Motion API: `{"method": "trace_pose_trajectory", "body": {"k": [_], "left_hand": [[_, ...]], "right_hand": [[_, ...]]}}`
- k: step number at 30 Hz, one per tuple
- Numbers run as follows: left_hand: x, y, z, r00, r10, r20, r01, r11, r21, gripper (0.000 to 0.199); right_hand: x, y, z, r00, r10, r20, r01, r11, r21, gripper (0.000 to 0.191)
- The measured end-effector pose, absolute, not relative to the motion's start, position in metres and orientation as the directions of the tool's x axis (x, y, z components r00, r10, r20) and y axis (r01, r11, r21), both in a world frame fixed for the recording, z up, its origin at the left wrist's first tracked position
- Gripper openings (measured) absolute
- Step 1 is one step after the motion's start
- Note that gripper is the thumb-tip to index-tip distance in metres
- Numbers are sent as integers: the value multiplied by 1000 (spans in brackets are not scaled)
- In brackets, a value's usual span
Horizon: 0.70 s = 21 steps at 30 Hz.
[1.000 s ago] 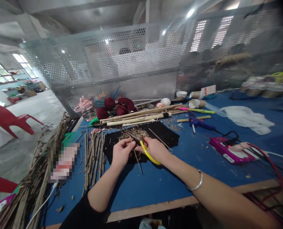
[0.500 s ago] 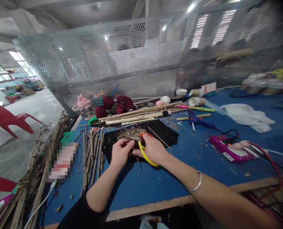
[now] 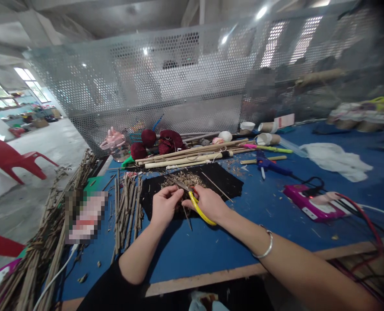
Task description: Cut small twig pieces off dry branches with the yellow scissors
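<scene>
My right hand [image 3: 209,203] is closed on scissors with yellow and red handles [image 3: 200,211], their blades pointing up and left over a black cloth [image 3: 232,183]. Beside the blades, my left hand [image 3: 164,203] is pinched, its fingertips close to the metal; what it grips is too small to make out. A thin twig [image 3: 187,218] slants down between the two hands. Small chopped stem pieces [image 3: 190,178] lie heaped on the cloth. Cut sticks [image 3: 127,211] rest on the blue table [image 3: 240,246] to the left of my left hand.
Long dried stalks [image 3: 38,255] line the left edge. Pale sticks [image 3: 185,160] and dark red balls [image 3: 148,138] lie behind the cloth. Rightward are a blue glue gun [image 3: 272,166], a purple power strip [image 3: 315,203] with cables and a white cloth [image 3: 336,160]. A perforated metal screen [image 3: 179,82] stands behind.
The scissors have shifted slightly and their blades look closer together. The twig between my hands shows more clearly. The whole view has moved a little.
</scene>
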<state>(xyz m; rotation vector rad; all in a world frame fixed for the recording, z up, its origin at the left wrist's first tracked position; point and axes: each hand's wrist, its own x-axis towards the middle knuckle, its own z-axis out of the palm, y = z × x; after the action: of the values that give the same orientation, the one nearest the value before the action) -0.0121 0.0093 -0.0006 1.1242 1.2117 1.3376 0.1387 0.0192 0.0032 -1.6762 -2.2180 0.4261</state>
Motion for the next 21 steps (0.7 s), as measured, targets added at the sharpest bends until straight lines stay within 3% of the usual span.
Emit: {"method": "trace_pose_trajectory", "body": {"k": [6,14,21], "left_hand": [[-15,12,-2,-102,994,28,-98,-38,995,36],[-15,12,3,-16,999,50,-91,-51,995,31],[-15,12,0,-5,1000,29,-52,-29,998,32]], "right_hand": [[140,22,6,-239,969,60,884,243,-400,46],[142,19,9,-277,950,145,889,311,-335,61],[142,20,11,-258,958,125,898,285,-335,47]]}}
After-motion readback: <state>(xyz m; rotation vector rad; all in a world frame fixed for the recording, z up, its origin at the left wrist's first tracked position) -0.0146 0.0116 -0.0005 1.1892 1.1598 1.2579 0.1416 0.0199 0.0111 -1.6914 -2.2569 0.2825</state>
